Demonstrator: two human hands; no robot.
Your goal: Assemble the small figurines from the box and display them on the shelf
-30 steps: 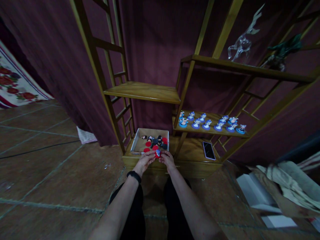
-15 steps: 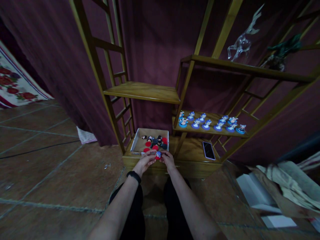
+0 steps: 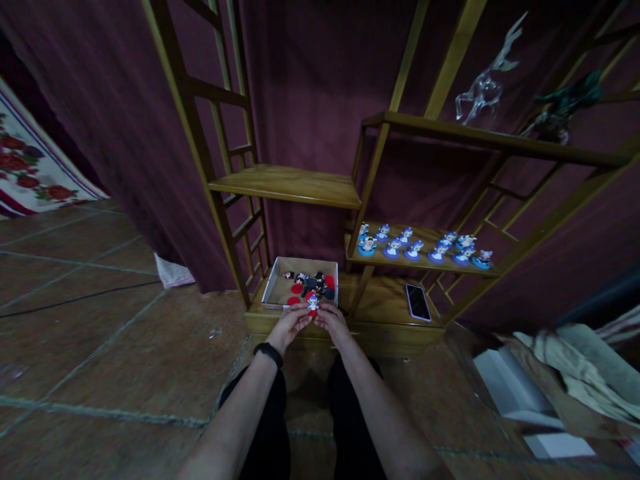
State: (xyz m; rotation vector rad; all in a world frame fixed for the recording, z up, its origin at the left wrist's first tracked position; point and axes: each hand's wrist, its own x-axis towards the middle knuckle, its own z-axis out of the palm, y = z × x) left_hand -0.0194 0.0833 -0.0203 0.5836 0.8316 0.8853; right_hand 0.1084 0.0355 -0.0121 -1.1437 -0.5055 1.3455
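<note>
A small purple-topped figurine [image 3: 313, 303] with red at its bottom is upright between the two hands, gripped by the fingertips of the left hand [image 3: 291, 325] on one side and the right hand [image 3: 332, 321] on the other. It shows against the near edge of the open box [image 3: 279, 288], closer to the near right corner than the near left. Dark figurines [image 3: 311, 287] lie in the box, mostly toward its right edge. A phone [image 3: 418, 302] rests near the cabinet surface's [image 3: 383, 301] right edge.
</note>
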